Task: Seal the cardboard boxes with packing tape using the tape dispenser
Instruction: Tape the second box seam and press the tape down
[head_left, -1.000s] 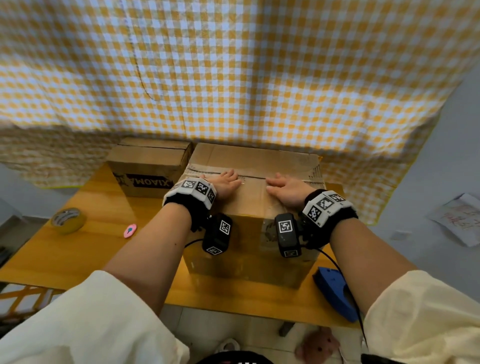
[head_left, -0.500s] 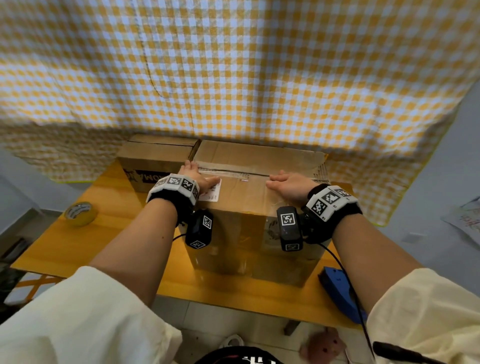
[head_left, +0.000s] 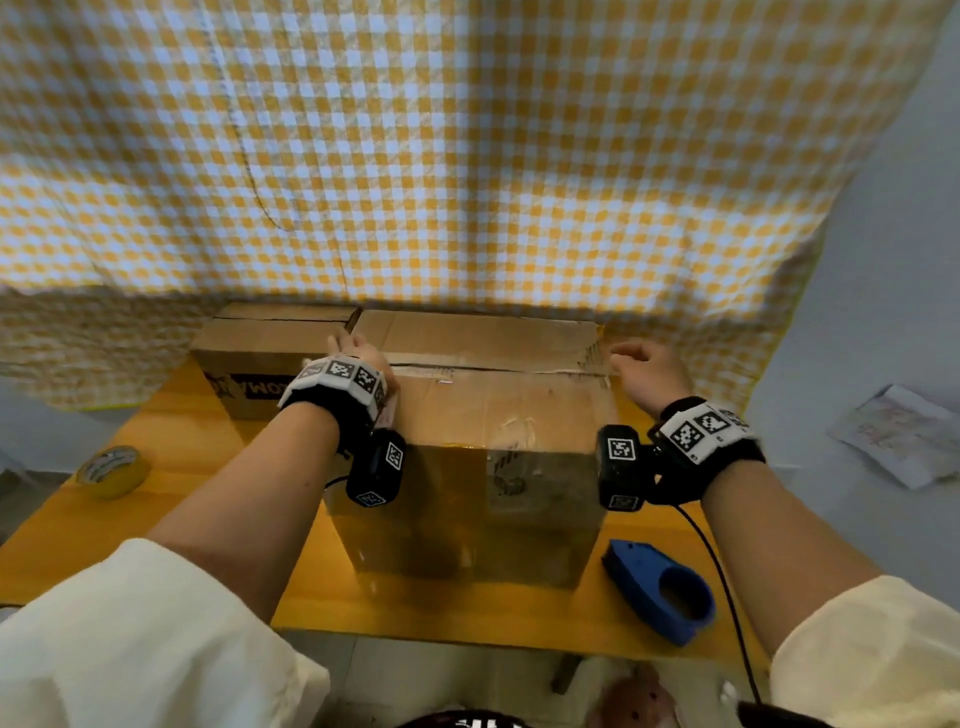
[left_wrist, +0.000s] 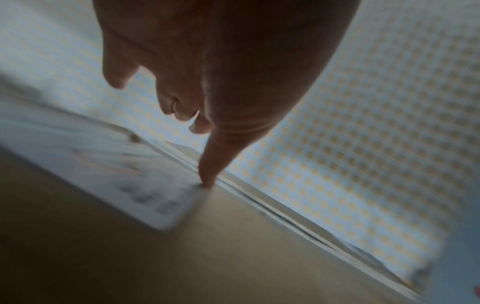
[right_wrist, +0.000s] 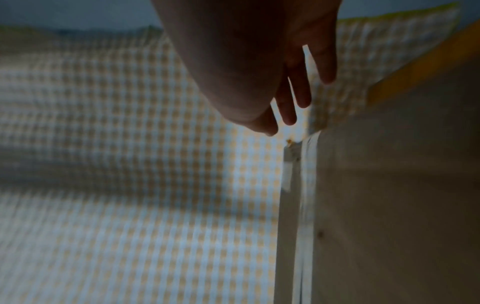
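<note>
Blue plastic marks the tape dispenser (head_left: 660, 590), lying at the near right edge of the wooden surface (head_left: 171, 499), just beside the large cardboard box (head_left: 498, 415). A roll of tape (head_left: 113, 469) sits well apart at the left edge. The large box stands in the middle with its top flaps meeting along a seam. The left hand (head_left: 363, 358) rests on the box's top left end, one straight fingertip (left_wrist: 206, 181) pressing by the seam beside a white label (left_wrist: 145, 185). The right hand (head_left: 647, 371) hovers at the seam's right end, fingers (right_wrist: 301, 90) loosely extended, holding nothing. A smaller box (head_left: 270, 353) stands behind on the left, before a yellow checked cloth (head_left: 467, 156).
</note>
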